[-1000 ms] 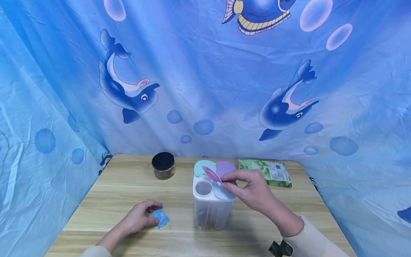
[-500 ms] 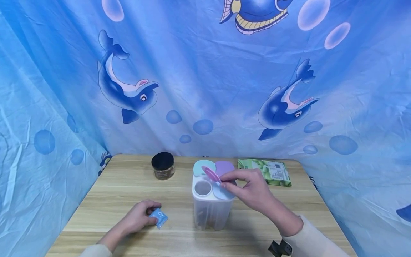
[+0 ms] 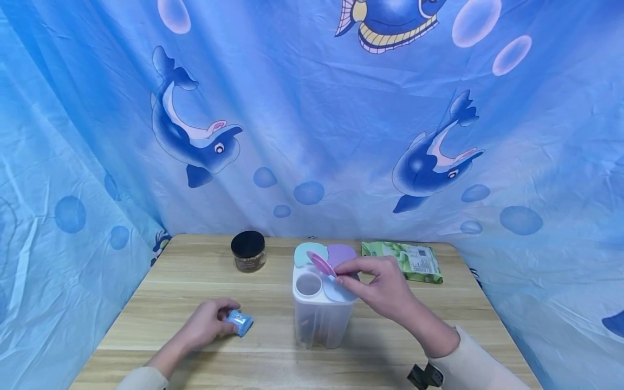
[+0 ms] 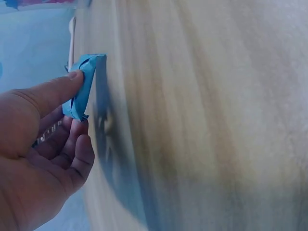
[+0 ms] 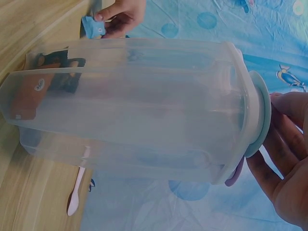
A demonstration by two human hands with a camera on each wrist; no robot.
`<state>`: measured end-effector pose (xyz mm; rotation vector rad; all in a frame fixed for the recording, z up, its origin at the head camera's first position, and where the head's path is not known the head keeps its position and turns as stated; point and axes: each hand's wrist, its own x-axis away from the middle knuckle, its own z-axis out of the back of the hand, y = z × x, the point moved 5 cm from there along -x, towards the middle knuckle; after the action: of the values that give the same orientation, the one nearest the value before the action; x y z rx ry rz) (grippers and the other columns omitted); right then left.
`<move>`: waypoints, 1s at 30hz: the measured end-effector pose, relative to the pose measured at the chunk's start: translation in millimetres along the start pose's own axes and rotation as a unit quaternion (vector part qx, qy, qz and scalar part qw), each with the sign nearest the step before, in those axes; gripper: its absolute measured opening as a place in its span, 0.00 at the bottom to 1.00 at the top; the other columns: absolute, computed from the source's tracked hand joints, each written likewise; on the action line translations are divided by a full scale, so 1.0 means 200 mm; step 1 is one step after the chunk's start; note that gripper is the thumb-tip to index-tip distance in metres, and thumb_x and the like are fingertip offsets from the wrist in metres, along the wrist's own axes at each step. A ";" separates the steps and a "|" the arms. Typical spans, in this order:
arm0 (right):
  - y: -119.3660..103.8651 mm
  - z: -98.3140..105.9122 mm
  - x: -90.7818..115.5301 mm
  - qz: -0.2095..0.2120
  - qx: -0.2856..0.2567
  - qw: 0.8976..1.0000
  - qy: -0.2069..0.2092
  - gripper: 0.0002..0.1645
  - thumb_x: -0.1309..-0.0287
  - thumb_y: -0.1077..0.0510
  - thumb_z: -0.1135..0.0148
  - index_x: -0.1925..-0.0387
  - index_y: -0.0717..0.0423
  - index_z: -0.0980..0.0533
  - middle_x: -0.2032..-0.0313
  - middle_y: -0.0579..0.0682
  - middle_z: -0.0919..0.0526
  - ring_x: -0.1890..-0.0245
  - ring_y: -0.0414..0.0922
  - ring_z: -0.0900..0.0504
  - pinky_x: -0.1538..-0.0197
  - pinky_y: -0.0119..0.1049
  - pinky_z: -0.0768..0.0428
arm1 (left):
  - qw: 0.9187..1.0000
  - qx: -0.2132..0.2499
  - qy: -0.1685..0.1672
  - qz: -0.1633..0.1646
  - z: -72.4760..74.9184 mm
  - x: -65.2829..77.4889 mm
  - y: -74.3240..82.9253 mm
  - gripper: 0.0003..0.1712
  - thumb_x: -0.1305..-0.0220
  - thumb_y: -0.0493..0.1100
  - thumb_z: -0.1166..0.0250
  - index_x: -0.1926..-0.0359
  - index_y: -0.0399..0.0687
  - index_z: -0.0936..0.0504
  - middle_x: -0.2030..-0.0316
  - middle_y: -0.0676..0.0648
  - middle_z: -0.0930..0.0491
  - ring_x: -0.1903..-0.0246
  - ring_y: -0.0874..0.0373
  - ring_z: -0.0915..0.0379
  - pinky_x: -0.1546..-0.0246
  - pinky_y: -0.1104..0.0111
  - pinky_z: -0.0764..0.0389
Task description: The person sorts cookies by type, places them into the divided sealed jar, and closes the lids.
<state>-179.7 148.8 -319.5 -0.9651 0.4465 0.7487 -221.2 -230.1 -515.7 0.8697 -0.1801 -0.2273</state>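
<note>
My left hand [image 3: 207, 325] pinches a small blue wrapped packet [image 3: 240, 322] between thumb and fingers, a little above the wooden table. In the left wrist view the packet [image 4: 83, 89] is seen edge-on beneath the thumb. A clear storage container [image 3: 312, 322] with four coloured lids stands upright to its right. My right hand [image 3: 382, 284] pinches the pink lid [image 3: 320, 263] and holds it tilted up, so the round opening [image 3: 309, 284] at the front left is uncovered. Teal, purple and pale blue lids lie flat. Through the wall, an orange-brown packet [image 5: 36, 94] shows at the bottom.
A black-lidded jar [image 3: 248, 252] stands at the table's back left. The green printed packet [image 3: 404, 262] lies at the back right, partly behind my right hand. A pale pink spoon [image 5: 74, 197] appears beyond the container in the right wrist view. A patterned blue curtain borders the table.
My left hand has shifted slightly away from me and to the left, and the blue packet has turned in its grip. The right hand and pink lid stay put.
</note>
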 end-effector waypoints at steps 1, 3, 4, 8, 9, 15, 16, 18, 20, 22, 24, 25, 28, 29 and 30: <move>0.00 0.00 0.00 0.000 0.001 1.000 0.000 0.11 0.46 0.63 0.22 0.62 0.46 0.10 0.65 0.40 0.09 0.69 0.36 0.15 0.70 0.29 0.19 | 1.000 0.001 0.001 0.000 0.01 0.00 0.00 0.30 0.51 0.37 0.21 0.45 0.35 0.17 0.65 0.47 0.18 0.67 0.57 0.25 0.71 0.70 0.22; 0.00 0.00 0.00 -0.001 0.001 1.000 0.001 0.11 0.46 0.63 0.22 0.62 0.46 0.10 0.65 0.40 0.09 0.69 0.36 0.15 0.71 0.31 0.19 | 1.000 -0.002 0.004 -0.006 0.02 0.00 0.01 0.28 0.51 0.37 0.21 0.47 0.36 0.16 0.64 0.47 0.17 0.67 0.57 0.24 0.71 0.70 0.22; 0.00 0.00 0.00 -0.002 0.001 1.000 0.000 0.10 0.46 0.63 0.22 0.62 0.46 0.10 0.65 0.40 0.09 0.69 0.36 0.15 0.70 0.31 0.19 | 1.000 -0.004 0.005 -0.010 0.02 0.00 0.01 0.27 0.51 0.37 0.21 0.47 0.36 0.16 0.63 0.47 0.17 0.67 0.58 0.24 0.70 0.71 0.21; 0.01 0.00 0.00 -0.004 -0.001 1.000 0.000 0.10 0.45 0.62 0.22 0.62 0.46 0.10 0.65 0.40 0.09 0.69 0.36 0.16 0.70 0.31 0.19 | 0.999 -0.008 0.019 -0.031 0.05 0.00 0.04 0.26 0.51 0.36 0.21 0.49 0.37 0.16 0.63 0.47 0.16 0.66 0.58 0.23 0.66 0.71 0.21; 0.01 0.00 0.00 -0.005 -0.002 1.000 -0.001 0.10 0.45 0.62 0.23 0.61 0.46 0.10 0.65 0.40 0.09 0.69 0.35 0.16 0.71 0.30 0.20 | 0.999 -0.008 0.025 -0.033 0.06 0.00 0.06 0.26 0.51 0.36 0.21 0.48 0.37 0.16 0.63 0.48 0.16 0.65 0.58 0.22 0.64 0.71 0.20; 0.01 -0.01 0.00 -0.008 -0.005 1.000 -0.002 0.10 0.46 0.62 0.22 0.62 0.46 0.10 0.65 0.40 0.09 0.70 0.35 0.17 0.72 0.28 0.21 | 0.996 -0.010 0.077 -0.045 0.15 0.00 0.20 0.24 0.47 0.36 0.21 0.48 0.43 0.15 0.62 0.51 0.15 0.62 0.62 0.20 0.60 0.70 0.17; 0.01 -0.01 0.00 -0.008 -0.005 1.000 -0.002 0.10 0.46 0.62 0.22 0.62 0.46 0.11 0.65 0.40 0.09 0.70 0.35 0.17 0.72 0.28 0.21 | 0.995 -0.014 0.085 -0.050 0.17 0.00 0.24 0.23 0.46 0.37 0.21 0.49 0.44 0.15 0.61 0.52 0.14 0.63 0.62 0.20 0.60 0.70 0.17; 0.00 -0.01 0.00 -0.007 -0.005 1.000 -0.001 0.10 0.46 0.62 0.22 0.62 0.46 0.10 0.65 0.40 0.09 0.70 0.35 0.17 0.73 0.27 0.22 | 0.993 -0.017 0.098 -0.059 0.21 0.01 0.33 0.21 0.45 0.40 0.21 0.49 0.46 0.14 0.61 0.52 0.13 0.63 0.62 0.20 0.62 0.70 0.17; 0.00 -0.01 0.00 -0.005 -0.005 1.000 0.000 0.11 0.46 0.62 0.22 0.61 0.46 0.10 0.65 0.40 0.09 0.70 0.35 0.17 0.72 0.28 0.21 | 0.991 -0.016 0.113 -0.069 0.25 0.02 0.42 0.20 0.43 0.43 0.21 0.49 0.48 0.14 0.61 0.52 0.12 0.64 0.62 0.19 0.63 0.70 0.17; 0.00 -0.01 0.00 -0.002 -0.006 1.000 0.001 0.11 0.46 0.62 0.22 0.61 0.47 0.10 0.65 0.41 0.09 0.70 0.36 0.16 0.71 0.28 0.21 | 0.988 -0.011 0.127 -0.083 0.29 0.04 0.52 0.20 0.43 0.44 0.22 0.49 0.50 0.14 0.60 0.52 0.12 0.64 0.62 0.19 0.63 0.70 0.17; 0.00 -0.01 0.00 -0.001 -0.007 1.000 0.000 0.11 0.46 0.62 0.22 0.61 0.47 0.10 0.65 0.41 0.09 0.69 0.36 0.15 0.70 0.28 0.20 | 0.985 -0.001 0.140 -0.098 0.31 0.05 0.62 0.20 0.43 0.45 0.22 0.49 0.52 0.13 0.60 0.53 0.11 0.64 0.62 0.18 0.63 0.70 0.17; 0.00 0.00 0.00 -0.001 -0.007 1.000 0.000 0.11 0.46 0.62 0.22 0.61 0.47 0.10 0.65 0.41 0.09 0.69 0.36 0.15 0.70 0.28 0.20 | 0.984 0.005 0.144 -0.105 0.32 0.06 0.67 0.20 0.43 0.46 0.22 0.49 0.52 0.13 0.60 0.53 0.11 0.64 0.62 0.18 0.63 0.70 0.17; 0.00 0.00 0.00 -0.001 -0.008 1.000 -0.002 0.11 0.46 0.62 0.22 0.61 0.47 0.11 0.65 0.40 0.09 0.67 0.37 0.14 0.68 0.29 0.18 | 0.980 0.033 0.151 -0.127 0.33 0.07 0.81 0.19 0.43 0.45 0.21 0.50 0.53 0.13 0.60 0.53 0.11 0.64 0.61 0.18 0.63 0.69 0.17; 0.00 0.00 0.00 0.000 -0.007 1.000 -0.001 0.11 0.46 0.62 0.22 0.61 0.47 0.11 0.65 0.40 0.09 0.67 0.37 0.14 0.68 0.30 0.18 | 0.978 0.045 0.153 -0.137 0.33 0.07 0.85 0.19 0.43 0.45 0.21 0.50 0.52 0.13 0.60 0.53 0.11 0.65 0.60 0.18 0.63 0.69 0.17; 0.00 0.00 0.00 0.000 -0.008 1.000 -0.002 0.11 0.46 0.62 0.22 0.61 0.47 0.11 0.65 0.40 0.09 0.67 0.37 0.13 0.68 0.31 0.17 | 0.976 0.057 0.153 -0.147 0.32 0.08 0.89 0.19 0.43 0.44 0.21 0.50 0.52 0.13 0.60 0.53 0.11 0.65 0.60 0.18 0.63 0.69 0.17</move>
<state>-180.8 149.1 -319.3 -0.9783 0.4378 0.7541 -200.4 -170.8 -336.5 1.0334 0.2278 -0.3572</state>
